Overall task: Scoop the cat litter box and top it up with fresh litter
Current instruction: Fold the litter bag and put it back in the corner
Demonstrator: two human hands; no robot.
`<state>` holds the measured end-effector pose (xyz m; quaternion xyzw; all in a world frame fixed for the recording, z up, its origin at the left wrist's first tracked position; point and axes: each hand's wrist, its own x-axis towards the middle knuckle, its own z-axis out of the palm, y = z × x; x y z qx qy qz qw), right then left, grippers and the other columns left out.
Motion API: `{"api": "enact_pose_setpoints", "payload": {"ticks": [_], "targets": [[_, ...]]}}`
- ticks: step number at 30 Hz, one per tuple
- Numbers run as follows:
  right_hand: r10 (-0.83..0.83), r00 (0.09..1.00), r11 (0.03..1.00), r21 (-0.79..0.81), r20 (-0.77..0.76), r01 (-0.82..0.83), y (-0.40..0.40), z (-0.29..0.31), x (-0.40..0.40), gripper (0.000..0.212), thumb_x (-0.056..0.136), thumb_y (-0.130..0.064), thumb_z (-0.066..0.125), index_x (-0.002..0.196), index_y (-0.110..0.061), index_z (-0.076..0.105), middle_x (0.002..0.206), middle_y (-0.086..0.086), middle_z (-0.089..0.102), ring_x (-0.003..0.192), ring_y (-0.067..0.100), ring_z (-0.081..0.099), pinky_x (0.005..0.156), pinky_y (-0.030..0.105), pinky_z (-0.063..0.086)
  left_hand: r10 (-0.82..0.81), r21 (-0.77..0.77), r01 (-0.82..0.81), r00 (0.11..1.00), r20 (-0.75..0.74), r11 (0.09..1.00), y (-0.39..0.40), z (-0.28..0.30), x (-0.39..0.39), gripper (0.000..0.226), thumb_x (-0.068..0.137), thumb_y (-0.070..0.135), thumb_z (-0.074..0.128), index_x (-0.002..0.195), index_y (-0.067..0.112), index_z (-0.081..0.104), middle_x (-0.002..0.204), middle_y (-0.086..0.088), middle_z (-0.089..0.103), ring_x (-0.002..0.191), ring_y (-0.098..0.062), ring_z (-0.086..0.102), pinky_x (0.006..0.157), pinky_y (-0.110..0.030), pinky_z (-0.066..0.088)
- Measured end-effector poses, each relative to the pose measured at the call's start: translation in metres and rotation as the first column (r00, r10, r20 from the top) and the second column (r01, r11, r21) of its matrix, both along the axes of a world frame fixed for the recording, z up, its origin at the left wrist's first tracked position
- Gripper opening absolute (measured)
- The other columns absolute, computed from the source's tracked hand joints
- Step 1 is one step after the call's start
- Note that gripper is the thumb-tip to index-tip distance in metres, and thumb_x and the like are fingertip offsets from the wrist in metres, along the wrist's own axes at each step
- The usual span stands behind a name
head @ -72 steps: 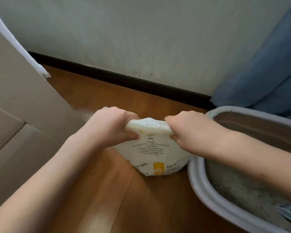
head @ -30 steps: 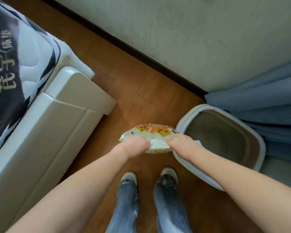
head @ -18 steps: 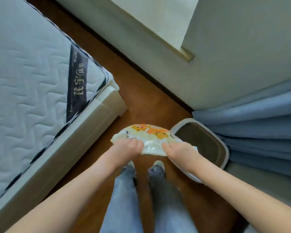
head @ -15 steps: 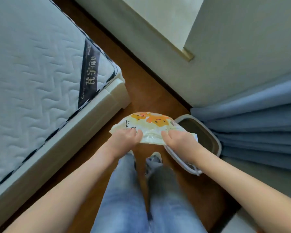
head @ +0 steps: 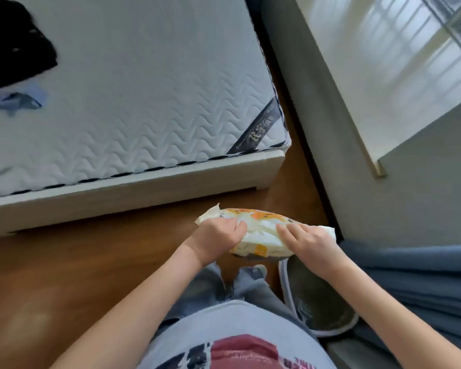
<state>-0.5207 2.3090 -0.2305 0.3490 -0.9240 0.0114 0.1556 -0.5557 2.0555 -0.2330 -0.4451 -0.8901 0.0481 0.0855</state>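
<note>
I stand over the floor and hold a white litter bag point(head: 261, 230) with orange print at about waist height. My left hand point(head: 218, 234) grips its left end, fingers curled into the plastic. My right hand point(head: 308, 242) grips the right part of the bag from above. The grey litter box point(head: 328, 332) sits on the floor below and right of the bag, beside my right foot; my right forearm covers part of it. A grey scoop point(head: 304, 307) lies inside it.
A mattress point(head: 133, 89) on a white bed frame point(head: 133, 193) fills the upper left, with dark clothes on it. A blue curtain point(head: 415, 283) hangs at the right, a wall and window sill above it. Wooden floor point(head: 64, 267) lies between bed and my legs.
I have risen from a crouch to standing, lifting the bag off the floor with both hands. The view has turned, so the litter box now lies lower right, under my right arm.
</note>
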Motion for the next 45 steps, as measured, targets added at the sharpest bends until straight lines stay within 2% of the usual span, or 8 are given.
{"api": "enact_pose_setpoints", "payload": {"ticks": [4, 10, 17, 21, 26, 35, 38, 45], "targets": [[0.132, 0.979, 0.989, 0.046, 0.155, -0.141, -0.058, -0.018, 0.002, 0.072, 0.047, -0.009, 0.089, 0.111, 0.0, 0.056, 0.074, 0.008, 0.065, 0.056, 0.024, 0.064, 0.038, 0.026, 0.048, 0.135, -0.034, -0.134, 0.99, 0.032, 0.99, -0.061, -0.003, 0.039, 0.025, 0.055, -0.001, 0.07, 0.066, 0.02, 0.063, 0.052, 0.005, 0.051, 0.042, -0.011, 0.051, 0.037, -0.019, 0.03], [0.298, 0.906, 0.928, 0.131, 0.3, -0.349, -0.18, -0.049, 0.011, 0.05, 0.054, -0.006, 0.074, 0.103, -0.003, 0.067, 0.069, 0.005, 0.059, 0.051, 0.023, 0.061, 0.033, 0.03, 0.045, 0.371, -0.077, -0.363, 0.915, 0.155, 0.928, -0.172, -0.035, 0.115, 0.021, 0.06, -0.002, 0.067, 0.067, 0.017, 0.062, 0.054, 0.003, 0.055, 0.042, -0.014, 0.056, 0.035, -0.02, 0.037], [0.515, 0.767, 0.792, 0.13, 0.384, -0.597, -0.348, -0.046, 0.018, 0.049, 0.042, -0.007, 0.089, 0.087, -0.005, 0.07, 0.059, 0.005, 0.055, 0.042, 0.023, 0.054, 0.03, 0.023, 0.038, 0.551, -0.155, -0.529, 0.807, 0.213, 0.835, -0.315, -0.031, 0.179, 0.021, 0.049, 0.004, 0.069, 0.065, 0.017, 0.065, 0.051, 0.003, 0.054, 0.039, -0.014, 0.055, 0.033, -0.02, 0.035], [0.649, 0.656, 0.688, 0.07, 0.386, -0.722, -0.443, -0.048, 0.018, 0.063, 0.045, -0.004, 0.088, 0.1, -0.004, 0.056, 0.059, 0.006, 0.053, 0.041, 0.023, 0.05, 0.034, 0.021, 0.032, 0.668, -0.168, -0.648, 0.698, 0.258, 0.743, -0.395, -0.027, 0.206, 0.034, 0.04, 0.003, 0.083, 0.068, 0.013, 0.068, 0.052, 0.001, 0.055, 0.039, -0.017, 0.056, 0.033, -0.022, 0.039], [0.749, 0.527, 0.539, 0.094, 0.401, -0.837, -0.558, -0.05, 0.009, 0.054, 0.036, 0.002, 0.086, 0.087, -0.005, 0.067, 0.054, 0.003, 0.05, 0.038, 0.021, 0.046, 0.032, 0.021, 0.03, 0.789, -0.216, -0.772, 0.519, 0.33, 0.598, -0.476, -0.029, 0.235, 0.053, 0.023, -0.002, 0.086, 0.071, 0.011, 0.068, 0.055, -0.001, 0.055, 0.037, -0.019, 0.054, 0.033, -0.022, 0.036], [0.874, 0.214, 0.15, 0.177, 0.436, -0.973, -0.774, -0.035, -0.029, 0.065, 0.03, -0.011, 0.088, 0.093, -0.006, 0.072, 0.061, 0.004, 0.059, 0.043, 0.022, 0.054, 0.035, 0.021, 0.038, 0.929, -0.276, -0.921, 0.18, 0.323, 0.274, -0.607, -0.011, 0.249, 0.044, 0.04, 0.004, 0.088, 0.079, 0.012, 0.07, 0.058, -0.001, 0.059, 0.042, -0.018, 0.058, 0.033, -0.022, 0.036], [0.898, 0.138, 0.073, 0.169, 0.418, -0.983, -0.846, -0.024, -0.036, 0.052, 0.041, -0.01, 0.087, 0.091, -0.007, 0.072, 0.058, 0.004, 0.058, 0.04, 0.019, 0.052, 0.035, 0.019, 0.036, 0.936, -0.296, -0.937, 0.076, 0.342, 0.184, -0.66, -0.008, 0.25, 0.048, 0.036, 0.002, 0.089, 0.078, 0.011, 0.069, 0.057, -0.001, 0.057, 0.042, -0.018, 0.058, 0.033, -0.022, 0.035], [0.896, 0.092, -0.001, 0.211, 0.435, -0.978, -0.999, -0.04, -0.036, 0.055, 0.045, -0.008, 0.09, 0.097, -0.004, 0.072, 0.059, 0.006, 0.058, 0.038, 0.02, 0.051, 0.036, 0.021, 0.036, 0.92, -0.339, -0.93, -0.002, 0.392, 0.142, -0.799, -0.029, 0.254, 0.049, 0.028, 0.003, 0.088, 0.07, 0.013, 0.065, 0.05, 0.001, 0.05, 0.036, -0.016, 0.052, 0.032, -0.019, 0.025]]}}
